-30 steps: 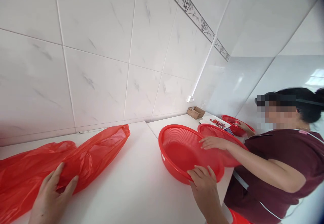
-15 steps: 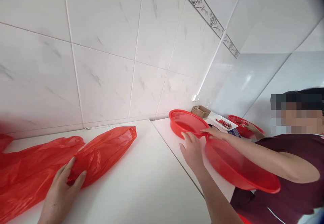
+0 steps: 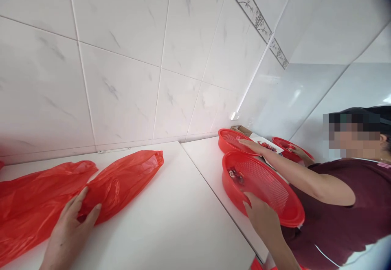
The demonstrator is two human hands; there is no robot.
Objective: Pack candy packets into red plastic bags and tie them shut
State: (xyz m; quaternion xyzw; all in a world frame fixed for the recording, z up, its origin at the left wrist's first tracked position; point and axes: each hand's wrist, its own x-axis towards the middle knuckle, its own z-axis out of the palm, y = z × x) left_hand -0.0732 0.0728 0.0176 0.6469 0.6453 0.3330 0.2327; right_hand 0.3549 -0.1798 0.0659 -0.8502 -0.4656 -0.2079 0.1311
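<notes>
On the white table at the left, my left hand (image 3: 70,225) rests against a crumpled red plastic bag (image 3: 122,180), thumb and forefinger spread apart over it. Another stretch of red plastic (image 3: 33,196) lies to the left of that hand. At the right, my right hand (image 3: 262,217) grips the near rim of a round red mesh basket (image 3: 275,184), fingers over the inside and thumb outside. The basket is tilted. A few small dark, shiny pieces (image 3: 236,176) lie inside it; what they are I cannot make out.
A person in a maroon shirt (image 3: 330,213) stands at the right, one hand (image 3: 249,144) at another red basket (image 3: 227,139), the other in a farther red basket (image 3: 276,143). A cardboard box (image 3: 242,129) stands near the tiled wall (image 3: 122,99).
My right hand has moved right and down and taken hold of the nearer basket's rim. That basket has shifted left, showing the pieces inside. My left hand stays at the bag.
</notes>
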